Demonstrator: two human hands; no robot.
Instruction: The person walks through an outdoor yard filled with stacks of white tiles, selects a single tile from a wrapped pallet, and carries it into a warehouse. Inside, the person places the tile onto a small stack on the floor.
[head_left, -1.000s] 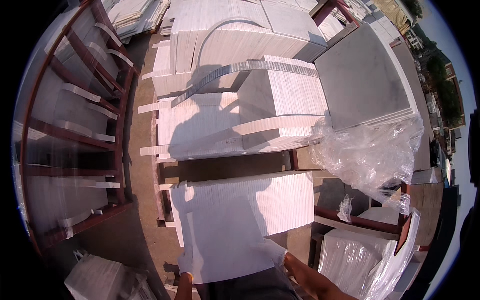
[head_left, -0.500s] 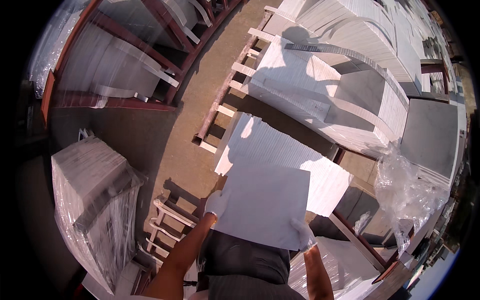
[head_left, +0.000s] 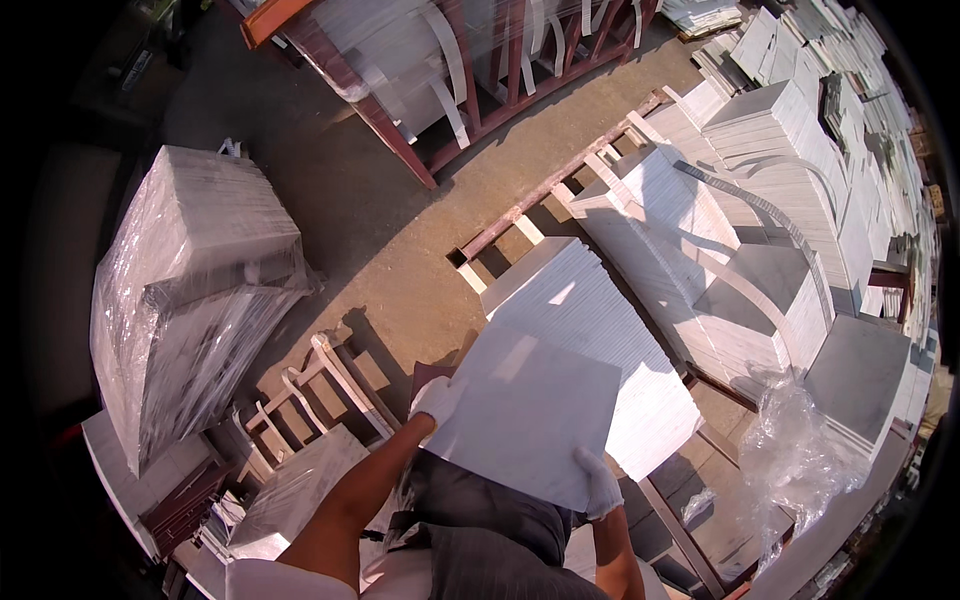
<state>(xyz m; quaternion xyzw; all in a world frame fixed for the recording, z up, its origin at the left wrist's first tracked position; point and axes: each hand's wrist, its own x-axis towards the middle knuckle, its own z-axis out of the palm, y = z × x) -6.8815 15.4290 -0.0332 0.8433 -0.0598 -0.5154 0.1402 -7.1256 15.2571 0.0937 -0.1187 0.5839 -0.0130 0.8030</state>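
Between my two white-gloved hands is a square pale stone tile (head_left: 525,405), held tilted in front of my body. My left hand (head_left: 433,399) grips its left edge, and my right hand (head_left: 599,484) grips the lower right edge with the thumb on the face. Just beyond the tile stands a long row of similar tiles (head_left: 590,320) on edge, packed close together. The held tile covers the near part of that row. My fingers under the tile are hidden.
A plastic-wrapped stack (head_left: 215,260) stands at the left, with a wooden pallet frame (head_left: 330,375) nearer me. Strapped tile stacks (head_left: 665,240) fill the right, beside crumpled clear film (head_left: 800,450). A dark red metal rack (head_left: 480,120) stands at the back, past the brown floor (head_left: 380,250).
My view has turned leftward, so the surroundings have shifted and rotated in the picture. The tile stays in both hands, now slightly rotated clockwise.
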